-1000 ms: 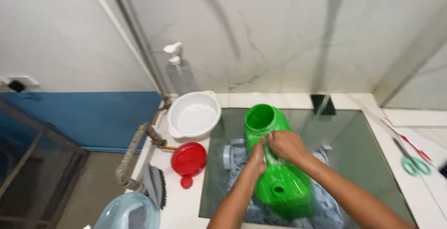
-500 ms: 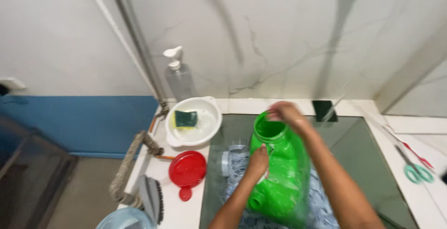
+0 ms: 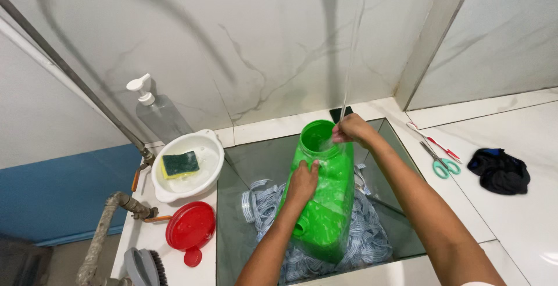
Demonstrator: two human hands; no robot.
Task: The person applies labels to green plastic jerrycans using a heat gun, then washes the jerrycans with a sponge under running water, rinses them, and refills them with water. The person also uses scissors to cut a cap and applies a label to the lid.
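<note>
- Hands first: our left hand (image 3: 302, 180) presses flat against the side of a large bright green plastic jug (image 3: 323, 204), fingers spread over its upper wall, so this grip is open on the surface rather than wrapped round anything.
- Our right hand (image 3: 351, 129) sits at the jug's wide round mouth, fingers pinched on the rim; a thin stream of water (image 3: 352, 59) falls just there.
- We see the green jug standing tilted in a dark glass-walled sink (image 3: 244, 164), its mouth toward the wall, resting on a heap of blue-and-white striped cloth (image 3: 264, 204).
- On the white bench (image 3: 523, 216) to the left of the sink, a white plastic bowl (image 3: 203, 181) holds a yellow-and-green sponge (image 3: 180, 164); a round red plastic lid (image 3: 190, 225) lies just in front of it.
- A clear pump bottle (image 3: 160, 114) stands against the marble wall behind the bowl.
- A scrubbing brush (image 3: 148, 267) lies at the lower left edge.
- To the right, teal-handled scissors (image 3: 443, 164) and a crumpled black cloth (image 3: 499, 170) lie on the bench, well apart from the sink.
</note>
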